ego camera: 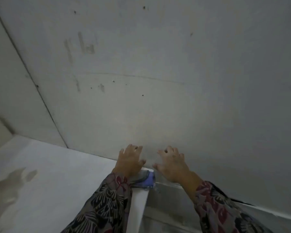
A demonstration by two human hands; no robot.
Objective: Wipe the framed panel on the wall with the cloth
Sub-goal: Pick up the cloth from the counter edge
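Note:
A grey and blue cloth (144, 179) lies crumpled on the corner of a white surface (57, 174), right against the wall. My left hand (130, 160) hovers just above it with fingers spread, holding nothing. My right hand (171, 163) is beside it to the right, fingers also apart and empty, close to the wall. The wall (158, 81) ahead is plain grey-white with scuffs and small holes. I see no framed panel in this view. Both arms wear patterned floral sleeves.
The white surface has damp-looking stains (12, 180) at the left. Its edge (138, 207) drops to a lower grey ledge (171, 199) on the right. A vertical wall corner (32, 78) runs down the left side.

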